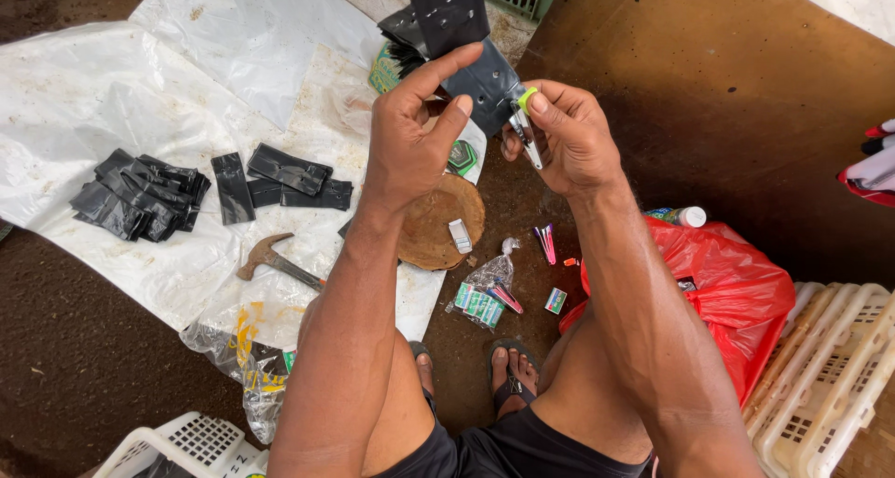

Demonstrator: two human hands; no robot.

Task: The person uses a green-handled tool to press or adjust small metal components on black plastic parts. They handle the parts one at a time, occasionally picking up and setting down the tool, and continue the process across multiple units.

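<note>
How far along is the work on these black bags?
Done, it seems: a pile of black bags and a few laid flat on the white sheet. In hand: the left hand holds a bag stack; the right hand works a stapler on it. Left: the rest of that stack.

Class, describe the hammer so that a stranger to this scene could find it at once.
Start at the white plastic sheet on the ground. Near its lower edge, left of the round wooden block, lies the hammer. It is the only tool there, with a rusty brown claw head, unlike the black bags nearby.
</note>
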